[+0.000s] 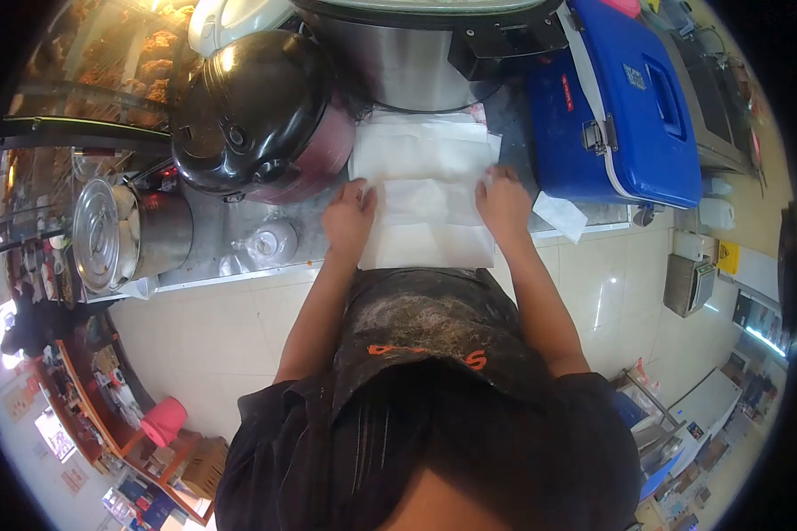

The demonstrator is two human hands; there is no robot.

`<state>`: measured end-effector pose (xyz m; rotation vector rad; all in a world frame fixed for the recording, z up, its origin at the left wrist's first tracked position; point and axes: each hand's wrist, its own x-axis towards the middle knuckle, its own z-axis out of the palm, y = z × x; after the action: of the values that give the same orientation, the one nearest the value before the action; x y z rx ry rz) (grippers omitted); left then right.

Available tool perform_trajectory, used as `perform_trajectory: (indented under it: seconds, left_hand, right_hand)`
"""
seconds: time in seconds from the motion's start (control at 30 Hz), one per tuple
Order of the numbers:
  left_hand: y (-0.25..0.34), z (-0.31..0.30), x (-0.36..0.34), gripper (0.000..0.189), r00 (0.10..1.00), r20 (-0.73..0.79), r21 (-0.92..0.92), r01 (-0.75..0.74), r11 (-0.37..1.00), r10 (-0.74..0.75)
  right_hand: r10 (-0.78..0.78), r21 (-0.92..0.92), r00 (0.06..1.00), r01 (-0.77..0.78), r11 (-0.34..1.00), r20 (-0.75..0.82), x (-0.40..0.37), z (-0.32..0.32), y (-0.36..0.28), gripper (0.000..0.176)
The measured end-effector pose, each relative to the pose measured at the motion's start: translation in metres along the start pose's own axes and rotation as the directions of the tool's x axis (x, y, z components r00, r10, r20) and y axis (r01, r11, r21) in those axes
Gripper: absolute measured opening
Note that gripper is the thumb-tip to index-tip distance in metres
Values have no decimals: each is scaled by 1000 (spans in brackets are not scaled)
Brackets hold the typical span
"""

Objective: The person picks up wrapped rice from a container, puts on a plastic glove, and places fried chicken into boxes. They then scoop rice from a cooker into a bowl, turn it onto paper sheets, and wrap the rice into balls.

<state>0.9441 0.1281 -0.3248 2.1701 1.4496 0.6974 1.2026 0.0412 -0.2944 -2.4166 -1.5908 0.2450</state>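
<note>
The left hand point(350, 217) and the right hand point(503, 202) lie well apart on a stack of white paper sheets point(425, 173), fingers bent, one at the left edge of the top sheet and one at its right edge. Whether they pinch the sheet or only press on it cannot be told. The stack lies at the steel counter's point(205, 243) front edge, between a black rice cooker point(257, 115) and a blue cooler box point(620, 106).

The paper point(425, 190) is matt, white and creased; the counter point(205, 252) dull metal; the cooker lid point(248, 106) glossy black; the box point(624, 111) smooth blue plastic.
</note>
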Motion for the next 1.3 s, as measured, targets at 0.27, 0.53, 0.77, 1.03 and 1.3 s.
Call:
perform_trajectory:
  seconds: [0.27, 0.53, 0.77, 1.03, 1.3]
  left_hand:
    - [52, 7, -17, 42, 689, 274, -157, -656, 738, 671]
    - [52, 4, -14, 52, 703, 340, -107, -631, 768, 625]
    - [54, 5, -14, 52, 712, 364, -125, -601, 789, 600]
    - [40, 17, -18, 48, 711, 460, -167, -519, 839, 531]
    - [58, -7, -26, 51, 678, 185, 52, -730, 682, 711]
  right_hand:
    - [-409, 216, 898, 371, 903, 165, 102, 49, -31, 29]
    - [-337, -14, 668, 462, 887, 663, 147, 33, -54, 33]
    - [-351, 19, 628, 471, 882, 695, 123, 1, -75, 21]
    - [-586, 125, 734, 583, 803, 343, 13, 5, -27, 54]
    - [-704, 54, 695, 705, 707, 143, -51, 3, -21, 55]
